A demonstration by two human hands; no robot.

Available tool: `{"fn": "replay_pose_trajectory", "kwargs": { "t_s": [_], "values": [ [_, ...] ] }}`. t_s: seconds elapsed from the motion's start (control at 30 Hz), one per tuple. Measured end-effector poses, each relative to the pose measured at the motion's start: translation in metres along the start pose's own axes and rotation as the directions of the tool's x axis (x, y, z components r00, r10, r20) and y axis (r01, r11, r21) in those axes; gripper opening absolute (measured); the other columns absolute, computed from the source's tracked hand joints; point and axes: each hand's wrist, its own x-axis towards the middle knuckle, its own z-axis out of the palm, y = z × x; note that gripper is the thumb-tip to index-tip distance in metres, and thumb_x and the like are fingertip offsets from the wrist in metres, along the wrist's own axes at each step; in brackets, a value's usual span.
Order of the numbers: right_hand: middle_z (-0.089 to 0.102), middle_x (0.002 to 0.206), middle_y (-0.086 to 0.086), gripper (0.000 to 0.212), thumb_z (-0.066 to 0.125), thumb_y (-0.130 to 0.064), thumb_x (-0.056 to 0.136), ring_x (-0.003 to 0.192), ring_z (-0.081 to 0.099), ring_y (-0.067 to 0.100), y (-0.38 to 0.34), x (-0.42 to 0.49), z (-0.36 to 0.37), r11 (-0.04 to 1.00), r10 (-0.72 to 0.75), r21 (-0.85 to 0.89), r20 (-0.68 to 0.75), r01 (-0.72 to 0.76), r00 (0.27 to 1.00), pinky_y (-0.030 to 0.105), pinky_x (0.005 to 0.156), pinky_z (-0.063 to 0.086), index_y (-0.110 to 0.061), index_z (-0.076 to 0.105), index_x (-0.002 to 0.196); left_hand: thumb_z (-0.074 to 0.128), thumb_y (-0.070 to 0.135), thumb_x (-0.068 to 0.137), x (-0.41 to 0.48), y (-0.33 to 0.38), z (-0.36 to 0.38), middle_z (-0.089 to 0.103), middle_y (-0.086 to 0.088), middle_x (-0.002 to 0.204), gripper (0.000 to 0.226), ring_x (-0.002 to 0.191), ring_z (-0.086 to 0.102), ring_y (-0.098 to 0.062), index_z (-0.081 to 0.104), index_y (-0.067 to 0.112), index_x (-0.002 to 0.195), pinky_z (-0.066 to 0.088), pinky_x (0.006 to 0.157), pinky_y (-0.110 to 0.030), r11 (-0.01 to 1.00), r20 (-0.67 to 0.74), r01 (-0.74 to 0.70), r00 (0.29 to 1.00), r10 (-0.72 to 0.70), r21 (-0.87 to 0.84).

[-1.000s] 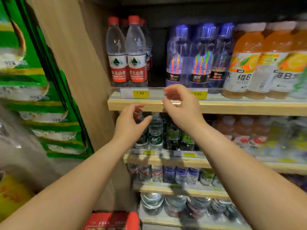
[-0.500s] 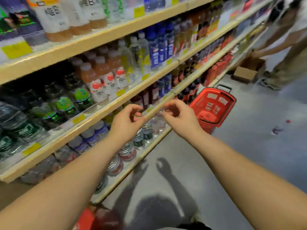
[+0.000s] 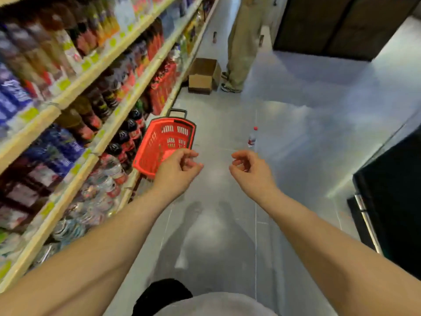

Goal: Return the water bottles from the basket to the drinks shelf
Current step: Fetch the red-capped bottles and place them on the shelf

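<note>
Looking down an aisle, both bare arms reach forward over a grey floor. Far left of the hands runs the shelf [image 3: 75, 92], stacked with blurred drinks. Just beyond the left hand [image 3: 176, 169] sits a red basket [image 3: 164, 144] on the floor against the shelf's foot; the fingers overlap its near rim in view, loosely curled and holding nothing. The basket looks empty, though blur hides its bottom. The right hand [image 3: 250, 172] is also half-curled and empty. Just past it, a small bottle [image 3: 252, 137] with a red cap stands upright on the floor, apart from the basket (seemingly the one thing left to return). Beyond, a box [image 3: 204, 76] and someone's legs [image 3: 239, 46] stand near the shelf. Likely risk: a hurried reach could knock the bottle over and send it rolling, since it stands unsupported.
</note>
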Motion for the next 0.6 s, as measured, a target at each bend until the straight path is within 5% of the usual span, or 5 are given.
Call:
{"fn": "replay_pose_trajectory", "kwargs": {
  "t_s": [0.17,0.3,0.43,0.6],
  "values": [
    [0.056,0.081,-0.005,0.021,0.061,-0.007,0.081,0.061,0.049,0.005,0.039,0.084,-0.029,0.987,0.158,0.045,-0.129,-0.154,0.979,0.021,0.064,0.044,-0.019,0.060,0.098,0.072,0.011,0.082,0.110,-0.002,0.047,0.059,0.006,0.072,0.020,0.056,0.050,0.000,0.064,0.015,0.100,0.038,0.056,-0.005,0.997,0.120,-0.047,0.992,0.041,0.053],
    [0.056,0.078,-0.010,0.022,0.059,-0.009,0.081,0.058,0.048,0.002,0.061,0.168,-0.039,0.967,0.252,0.043,-0.241,-0.249,0.937,0.008,0.052,0.040,-0.020,0.061,0.100,0.072,0.019,0.084,0.220,-0.010,0.080,0.061,0.007,0.075,0.021,0.060,0.053,-0.007,0.062,0.020,0.102,0.043,0.057,-0.017,0.997,0.261,-0.034,0.965,0.014,0.070],
    [0.058,0.084,-0.006,0.020,0.058,-0.011,0.083,0.064,0.049,0.005,0.072,0.242,-0.054,0.944,0.326,0.050,-0.313,-0.327,0.892,0.016,0.056,0.042,-0.027,0.056,0.096,0.072,0.027,0.083,0.317,-0.010,0.101,0.063,0.008,0.081,0.020,0.065,0.057,-0.010,0.061,0.029,0.099,0.043,0.053,-0.021,0.990,0.383,-0.022,0.923,-0.034,0.139],
    [0.055,0.076,-0.010,0.019,0.058,-0.011,0.082,0.061,0.049,0.002,0.095,0.316,-0.077,0.921,0.380,0.091,-0.427,-0.379,0.821,0.005,0.048,0.038,-0.028,0.057,0.091,0.072,0.028,0.083,0.414,-0.002,0.143,0.064,0.009,0.082,0.021,0.065,0.057,-0.009,0.061,0.030,0.100,0.041,0.054,-0.022,0.980,0.473,-0.043,0.879,-0.055,0.193]
  ]
}}
